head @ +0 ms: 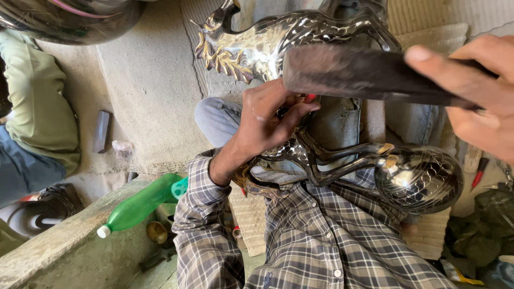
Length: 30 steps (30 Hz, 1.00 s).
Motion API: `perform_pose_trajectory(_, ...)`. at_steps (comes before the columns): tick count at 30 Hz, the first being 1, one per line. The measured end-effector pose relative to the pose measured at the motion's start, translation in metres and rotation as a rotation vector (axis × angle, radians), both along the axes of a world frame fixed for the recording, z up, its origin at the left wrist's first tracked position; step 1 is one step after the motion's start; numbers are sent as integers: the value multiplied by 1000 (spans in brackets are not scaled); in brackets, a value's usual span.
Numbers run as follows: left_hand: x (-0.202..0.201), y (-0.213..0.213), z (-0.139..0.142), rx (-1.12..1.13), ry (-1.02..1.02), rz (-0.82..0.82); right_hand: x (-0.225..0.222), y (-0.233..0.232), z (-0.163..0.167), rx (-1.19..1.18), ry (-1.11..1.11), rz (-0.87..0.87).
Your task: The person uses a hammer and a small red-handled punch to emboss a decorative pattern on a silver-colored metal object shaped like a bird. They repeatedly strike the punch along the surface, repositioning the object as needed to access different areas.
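Presently, I log 2 hands on 1 workpiece. My left hand (267, 120) is closed around a small tool with a red end (310, 98), pinched between thumb and fingers and pressed against the metal ornament (321, 155); the tip itself is hidden by the fingers. My right hand (474, 93) grips the handle of a hammer (348, 72), whose dark block head is raised just above the left hand, close to the lens and blurred.

The ornament is a polished, scale-patterned silver piece lying across my lap, over the plaid shirt (321, 241). A gilded crest (222, 56) is at its far end and a rounded bowl-shaped part (423, 179) is near my right side.

Risks noted:
1. The hammer head sits directly over my left fingers; a slightly off-line blow could land on knuckles rather than the tool
2. The piece rests only on my legs, unclamped, so it could shift under a blow and the surface get marred
3. The polished curve may let the tool tip skid

A green bottle (140, 204) lies on the ledge to my left, and another person's green sleeve (37, 101) is nearby, well apart
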State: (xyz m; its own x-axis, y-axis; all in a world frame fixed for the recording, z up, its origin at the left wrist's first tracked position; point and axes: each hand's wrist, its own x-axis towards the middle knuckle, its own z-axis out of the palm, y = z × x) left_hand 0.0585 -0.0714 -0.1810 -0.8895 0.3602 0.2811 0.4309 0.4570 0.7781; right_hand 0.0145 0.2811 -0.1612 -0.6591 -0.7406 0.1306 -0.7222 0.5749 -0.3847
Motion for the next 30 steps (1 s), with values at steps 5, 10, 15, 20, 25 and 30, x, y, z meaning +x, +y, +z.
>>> perform_pose_trajectory(5, -1, 0, 1, 116, 0, -57, -4, 6, -3, 165, 78, 1)
perform_pose_trajectory(10, -3, 0, -5, 134, 17, -72, 1, -10, 2, -188, -154, -28)
perform_pose_trajectory(15, -4, 1, -10, 76, 53, -48, -6, -19, 16, -206, -267, -86)
perform_pose_trajectory(20, -3, 0, -7, 95, 57, -77, -18, -5, 12, 455, 54, 63)
perform_pose_trajectory(25, -2, 0, 2, 31, -23, -43, -15, -2, 4, 419, 11, 35)
perform_pose_trajectory(30, 0, 0, 6, 67, -4, -51, -11, -11, 5, 124, -131, 5)
